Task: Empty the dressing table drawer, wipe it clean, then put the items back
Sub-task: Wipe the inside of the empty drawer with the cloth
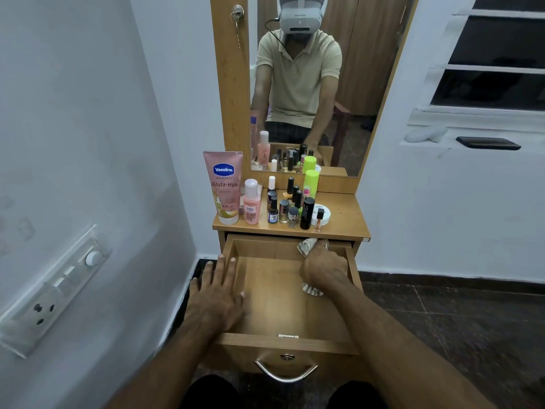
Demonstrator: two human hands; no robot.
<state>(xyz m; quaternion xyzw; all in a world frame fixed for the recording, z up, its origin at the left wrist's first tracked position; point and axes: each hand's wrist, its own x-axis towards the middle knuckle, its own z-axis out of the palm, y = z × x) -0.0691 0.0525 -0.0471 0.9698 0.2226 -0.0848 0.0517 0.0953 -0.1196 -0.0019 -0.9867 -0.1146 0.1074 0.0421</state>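
Observation:
The wooden drawer (283, 308) of the dressing table stands pulled out with nothing inside but my hands and a cloth. My right hand (324, 268) grips a pale patterned cloth (308, 246) at the drawer's far right corner; a bit of cloth also shows below the wrist. My left hand (216, 290) lies flat with straight fingers on the drawer's left wall. On the table top (348, 219) stand a pink Vaseline tube (224, 187), a pink bottle (251, 202), several small nail polish bottles (284, 209), a neon green bottle (312, 183) and a white jar (323, 215).
A mirror (303, 84) rises behind the table top. A white wall with a switch panel (53, 287) is on the left. A window ledge with a dark phone (488, 143) is on the right. A metal handle (286, 371) hangs on the drawer front. Dark floor lies around.

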